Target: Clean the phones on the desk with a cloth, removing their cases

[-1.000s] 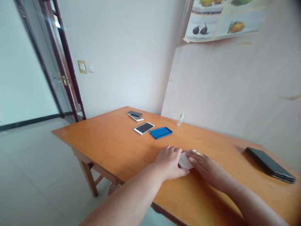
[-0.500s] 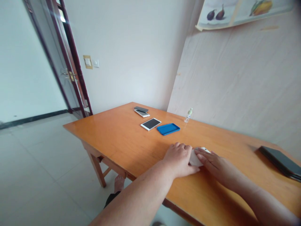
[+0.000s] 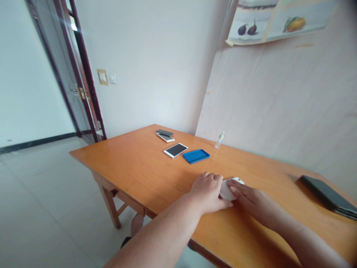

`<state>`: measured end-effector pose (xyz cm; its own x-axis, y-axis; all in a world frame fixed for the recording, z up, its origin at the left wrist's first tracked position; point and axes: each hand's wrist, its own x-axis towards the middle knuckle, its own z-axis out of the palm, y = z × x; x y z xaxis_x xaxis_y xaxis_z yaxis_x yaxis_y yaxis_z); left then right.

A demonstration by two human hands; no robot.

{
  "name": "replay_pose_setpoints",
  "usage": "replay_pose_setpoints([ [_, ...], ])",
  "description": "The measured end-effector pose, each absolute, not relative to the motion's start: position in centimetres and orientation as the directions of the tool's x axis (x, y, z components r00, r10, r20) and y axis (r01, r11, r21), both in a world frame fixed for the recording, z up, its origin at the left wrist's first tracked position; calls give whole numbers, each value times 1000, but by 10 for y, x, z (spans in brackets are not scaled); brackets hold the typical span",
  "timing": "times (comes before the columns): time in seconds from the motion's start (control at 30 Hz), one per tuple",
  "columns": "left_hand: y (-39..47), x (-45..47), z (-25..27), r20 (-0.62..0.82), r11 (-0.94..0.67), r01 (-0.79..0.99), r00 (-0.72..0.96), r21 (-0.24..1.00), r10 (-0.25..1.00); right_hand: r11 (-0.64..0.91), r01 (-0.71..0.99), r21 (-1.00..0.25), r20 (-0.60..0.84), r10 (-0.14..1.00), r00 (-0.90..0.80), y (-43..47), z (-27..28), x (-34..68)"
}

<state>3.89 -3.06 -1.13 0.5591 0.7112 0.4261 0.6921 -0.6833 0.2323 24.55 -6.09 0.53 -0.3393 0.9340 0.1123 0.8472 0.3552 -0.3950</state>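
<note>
A white phone (image 3: pixel 228 192) lies on the wooden table (image 3: pixel 134 167) under both my hands, with its back apparently upward; a small dark spot shows near its far right corner. My left hand (image 3: pixel 208 190) is closed round its left end, knuckles up and thumb along the near edge. My right hand (image 3: pixel 251 201) lies over the right part, its fingers stretched out flat across the surface. Whether anything thin lies beneath those fingers is hidden. Beyond my hands sit an empty blue phone case (image 3: pixel 196 156) and a white phone with a dark screen (image 3: pixel 176 150).
Near the far corner, a dark slab (image 3: pixel 164 132) rests partly on another white phone (image 3: pixel 166 138). A small clear bottle (image 3: pixel 219 140) with a pale green top stands by the wall board. Dark flat items (image 3: pixel 327 195) lie stacked at the right.
The view has tilted slightly, so everything sits a little lower and further left. My right hand has shifted slightly, and more of the phone's far right end shows.
</note>
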Motion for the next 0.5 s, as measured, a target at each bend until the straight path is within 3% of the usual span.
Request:
replay_pose_setpoints([
  [0.13,-30,39,-13,426,-677,698,553,231,716,210,922,-325,171,972,-161,-48,-9,272],
  [0.37,-32,39,-11,438,-674,693,538,257,720,474,770,-427,103,872,-479,-79,21,217],
  [0.5,-31,39,-11,445,-676,692,537,254,717,381,836,-395,93,922,-376,-68,10,232],
])
